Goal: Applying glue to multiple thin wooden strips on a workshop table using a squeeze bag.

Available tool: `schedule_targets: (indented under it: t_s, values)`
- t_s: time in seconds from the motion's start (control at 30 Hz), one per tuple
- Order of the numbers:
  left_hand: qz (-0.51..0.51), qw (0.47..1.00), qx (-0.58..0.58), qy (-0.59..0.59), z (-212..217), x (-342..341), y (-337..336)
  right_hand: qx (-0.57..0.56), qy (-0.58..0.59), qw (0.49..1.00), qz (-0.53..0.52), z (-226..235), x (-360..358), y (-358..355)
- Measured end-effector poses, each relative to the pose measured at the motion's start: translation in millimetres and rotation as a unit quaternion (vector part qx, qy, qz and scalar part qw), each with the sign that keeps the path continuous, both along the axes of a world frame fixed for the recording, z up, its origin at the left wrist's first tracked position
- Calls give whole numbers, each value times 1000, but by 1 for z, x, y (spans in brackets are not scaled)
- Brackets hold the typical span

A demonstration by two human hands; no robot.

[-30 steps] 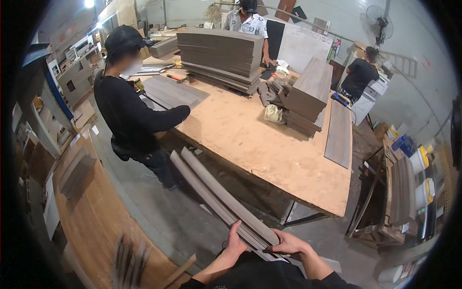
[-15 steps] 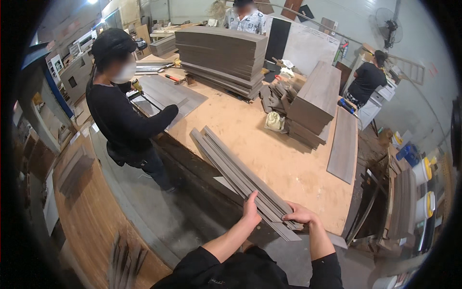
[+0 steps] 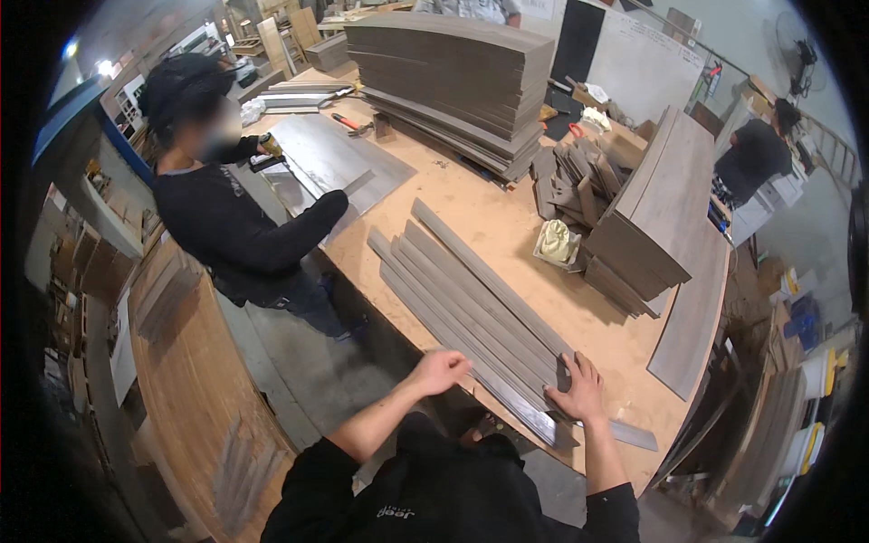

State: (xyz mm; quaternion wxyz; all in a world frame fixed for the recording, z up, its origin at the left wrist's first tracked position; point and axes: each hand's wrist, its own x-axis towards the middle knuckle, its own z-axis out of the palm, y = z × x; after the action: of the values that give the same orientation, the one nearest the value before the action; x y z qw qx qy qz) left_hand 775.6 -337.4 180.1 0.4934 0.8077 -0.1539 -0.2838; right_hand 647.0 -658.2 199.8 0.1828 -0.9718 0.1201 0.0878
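Note:
Several long grey-brown strips of board lie side by side, fanned out, on the near part of the workbench. Their near ends reach its front edge. My right hand rests on the right-hand strips near that end, its fingers spread. Just off the left edge of the strips is my left hand, with loosely bent fingers and nothing visible in it.
A tall stack of boards stands at the back. Another board stack is on the right, beside offcuts and a small tub with cloth. A co-worker works over a panel at the left.
The strips were bundled in both my hands over the bench edge; now they lie spread on the bench. My left hand has come off them, while the right has opened onto them.

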Motion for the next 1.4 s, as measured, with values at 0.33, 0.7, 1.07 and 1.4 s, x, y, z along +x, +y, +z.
schedule_targets:
  t_s: [0.33,0.7,1.07,1.4]
  values:
    - [-205,847,176,-457,6,238,25,-15,-109,988,-106,-13,59,41]
    - [-404,832,187,-330,19,292,39,-25,-79,983,-163,9,78,81]
    - [-411,831,207,-311,-4,340,26,-15,-151,964,-218,-20,126,41]
    - [-317,819,134,-460,-37,343,39,-107,-43,957,-266,-43,203,92]
